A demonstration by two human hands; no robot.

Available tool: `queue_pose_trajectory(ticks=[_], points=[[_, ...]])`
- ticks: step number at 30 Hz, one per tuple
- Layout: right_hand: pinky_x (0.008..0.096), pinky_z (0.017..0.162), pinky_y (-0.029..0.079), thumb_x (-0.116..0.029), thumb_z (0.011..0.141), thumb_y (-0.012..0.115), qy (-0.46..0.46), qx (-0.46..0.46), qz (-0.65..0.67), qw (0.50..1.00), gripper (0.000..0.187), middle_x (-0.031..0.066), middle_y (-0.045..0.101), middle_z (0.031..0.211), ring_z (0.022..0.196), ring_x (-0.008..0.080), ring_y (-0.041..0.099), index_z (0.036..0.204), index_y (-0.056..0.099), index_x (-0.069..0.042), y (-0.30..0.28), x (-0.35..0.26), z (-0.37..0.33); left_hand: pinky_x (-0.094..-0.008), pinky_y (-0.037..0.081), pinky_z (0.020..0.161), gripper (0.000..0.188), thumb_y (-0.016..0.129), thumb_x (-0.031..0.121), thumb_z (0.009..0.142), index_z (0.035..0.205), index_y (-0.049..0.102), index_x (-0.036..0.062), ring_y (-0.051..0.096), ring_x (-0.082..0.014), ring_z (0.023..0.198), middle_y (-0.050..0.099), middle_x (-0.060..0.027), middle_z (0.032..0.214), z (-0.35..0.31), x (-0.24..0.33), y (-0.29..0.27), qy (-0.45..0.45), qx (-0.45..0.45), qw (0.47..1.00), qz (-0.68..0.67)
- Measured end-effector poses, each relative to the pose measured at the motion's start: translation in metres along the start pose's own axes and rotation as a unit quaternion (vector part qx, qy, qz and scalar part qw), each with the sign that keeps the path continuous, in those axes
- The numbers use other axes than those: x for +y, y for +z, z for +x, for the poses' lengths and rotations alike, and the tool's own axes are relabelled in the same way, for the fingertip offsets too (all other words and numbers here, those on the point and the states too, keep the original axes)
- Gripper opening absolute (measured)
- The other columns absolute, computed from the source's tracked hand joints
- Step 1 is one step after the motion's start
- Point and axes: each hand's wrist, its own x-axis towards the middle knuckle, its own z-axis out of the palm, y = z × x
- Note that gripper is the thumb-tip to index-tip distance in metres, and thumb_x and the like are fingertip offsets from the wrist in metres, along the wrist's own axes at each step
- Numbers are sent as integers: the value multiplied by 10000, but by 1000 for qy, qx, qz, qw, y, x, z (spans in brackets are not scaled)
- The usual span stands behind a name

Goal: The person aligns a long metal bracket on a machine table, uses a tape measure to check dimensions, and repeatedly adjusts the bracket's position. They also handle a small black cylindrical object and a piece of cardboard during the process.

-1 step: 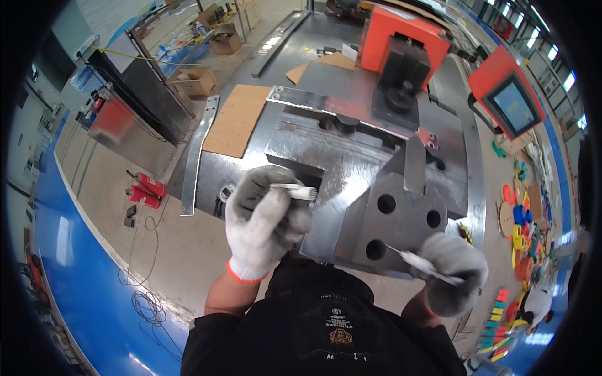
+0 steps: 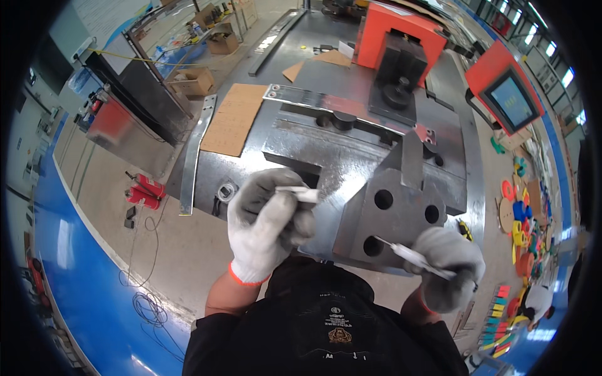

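My left hand [image 2: 266, 219], in a white glove with grey palm coating, pinches a small white cap-like piece [image 2: 305, 195] between thumb and fingers. It is held above the near side of the metal bench. My right hand [image 2: 450, 266], gloved the same way, is closed around a slim white pen-like tool [image 2: 411, 255]. The tool's thin tip points up and left, over a hole in the dark steel block [image 2: 404, 219]; whether it touches cannot be made out. Several round holes pierce this block, and an upright plate [image 2: 412, 160] stands at its far side.
A flat metal bar [image 2: 326, 103] lies across the bench beyond the block. Left of it is brown cardboard [image 2: 235, 119]. A red machine [image 2: 401, 28] with a black press part stands behind, and a red-framed screen [image 2: 511, 103] is at right. Fire extinguishers [image 2: 144, 191] are on the floor.
The view has shifted slightly. My right hand has moved a little up and left with the pen-like tool. My left hand keeps its pinch, with the cap-like piece slightly turned.
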Motion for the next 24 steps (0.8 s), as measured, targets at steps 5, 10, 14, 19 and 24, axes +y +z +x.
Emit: queue_pose_trajectory(ticks=[5,10,14,19,24], points=[[314,560,549,-495,1044,671,100,47,41,993,550,169,715,762,624,223,694,1020,709,54,7,-11,-8,-253,418,430,269,570,124,1073,1200,605,-110,576,-137,490,737,-206,898,-17,-8,26,13,-8,993,121],[303,541,533,-433,1027,706,96,68,73,990,509,166,704,732,610,208,680,1003,726,75,-1,-18,-10,-237,457,458,265,531,75,1025,1149,646,-129,601,-109,529,721,-179,861,-21,-2,48,-34,-31,990,136],[311,528,506,-266,1015,667,106,67,74,989,339,131,691,687,586,191,659,994,746,63,-11,-20,-15,-224,476,519,263,526,48,1071,1230,659,-114,610,-78,588,746,-144,874,-20,-2,49,5,-92,985,148],[342,509,463,-134,946,573,45,18,48,998,251,45,651,642,527,186,606,967,776,13,-12,-15,-15,-216,461,498,242,536,28,1061,1189,686,-112,597,-64,567,732,-124,826,-13,-4,64,-57,-208,961,172],[374,479,416,-228,761,726,-63,-155,-54,984,208,18,545,607,505,223,554,892,798,-84,-39,-21,-13,-229,432,431,232,551,43,1065,1117,685,-139,572,-75,486,690,-128,703,-1,0,75,-128,-313,935,107]])
